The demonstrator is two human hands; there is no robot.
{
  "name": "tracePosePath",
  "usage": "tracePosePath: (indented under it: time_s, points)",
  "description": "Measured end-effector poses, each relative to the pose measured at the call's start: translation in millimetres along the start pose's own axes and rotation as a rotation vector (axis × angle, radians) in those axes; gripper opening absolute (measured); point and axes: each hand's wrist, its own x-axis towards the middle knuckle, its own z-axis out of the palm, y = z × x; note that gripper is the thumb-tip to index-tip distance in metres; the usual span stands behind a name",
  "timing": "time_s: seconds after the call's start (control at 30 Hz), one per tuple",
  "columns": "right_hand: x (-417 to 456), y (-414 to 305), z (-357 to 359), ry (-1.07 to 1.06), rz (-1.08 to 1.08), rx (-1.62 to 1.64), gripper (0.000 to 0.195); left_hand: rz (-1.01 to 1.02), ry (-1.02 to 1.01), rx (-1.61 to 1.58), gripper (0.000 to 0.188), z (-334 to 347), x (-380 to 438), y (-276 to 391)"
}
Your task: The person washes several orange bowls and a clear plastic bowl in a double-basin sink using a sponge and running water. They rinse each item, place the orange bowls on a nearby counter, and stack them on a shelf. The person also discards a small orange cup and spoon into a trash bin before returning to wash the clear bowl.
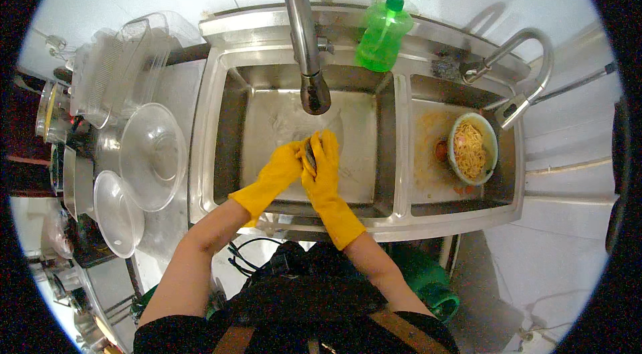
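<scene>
Both hands wear yellow rubber gloves and meet over the left basin of a stainless steel sink (pixel 401 153). Between them is a dark grey scrubbing pad (pixel 310 153), mostly hidden by the fingers. My right hand (pixel 323 168) is closed around it, its fingers pointing away from me. My left hand (pixel 286 161) touches the pad from the left; whether its fingers grip it is hidden. Just beyond the hands hangs the dark spout of a metal faucet (pixel 315 96). A green soap pump bottle (pixel 383 38) stands on the sink's back ledge.
In the right basin, a bowl of noodles (pixel 470 151) sits amid orange residue, near a second faucet (pixel 544 73). Left of the sink are clear plastic bowls (pixel 150 158) and upright clear containers (pixel 130 63). Below the sink's right side lies a green cylindrical object (pixel 431 289).
</scene>
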Motion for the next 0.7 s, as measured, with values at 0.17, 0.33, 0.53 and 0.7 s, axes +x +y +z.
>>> tracePosePath:
  time_s: [0.17,0.33,0.53,0.7]
  points:
    - [51.8,31.2,10.2,-0.096,0.587,0.691,0.044,-0.296,-0.202,-0.296,0.016,-52.3,-21.0,26.8]
    - [74.5,163.1,11.6,-0.416,1.287,0.870,0.033,-0.244,-0.215,-0.653,0.013,-79.8,-45.5,34.1]
    - [9.7,226.2,49.8,-0.209,1.360,0.963,0.036,-0.346,0.005,-1.133,0.006,-50.2,-29.5,-59.8]
    - [23.2,94.7,38.6,-0.325,0.557,0.634,0.040,-0.445,0.037,-1.327,0.029,-31.9,-31.8,-49.1]
